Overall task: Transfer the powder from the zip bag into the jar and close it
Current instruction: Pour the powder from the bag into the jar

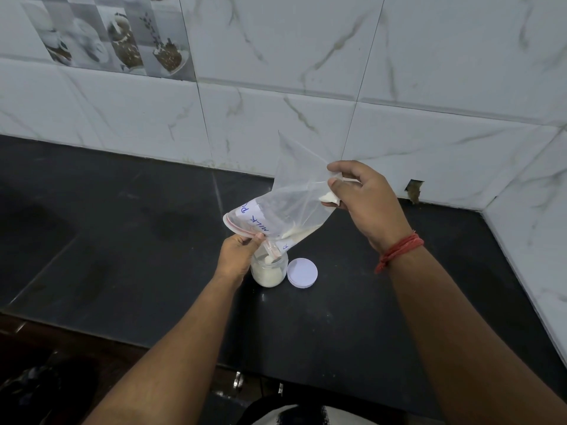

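A clear zip bag (291, 200) with a white handwritten label hangs tilted over an open glass jar (270, 271). My left hand (237, 256) pinches the bag's red-striped mouth just above the jar's rim. Higher up and to the right, my right hand (365, 200) grips the bag's bottom corner. White powder lies along the bag's lower fold and a lump sits at the jar's mouth. The jar holds white powder in its lower part. Its white round lid (302, 273) lies flat on the counter, touching the jar's right side.
The jar stands on a black stone counter (138, 240) whose front edge runs below my forearms. White marble-look tiled walls (306, 87) close the back and the right side, forming a corner at the far right.
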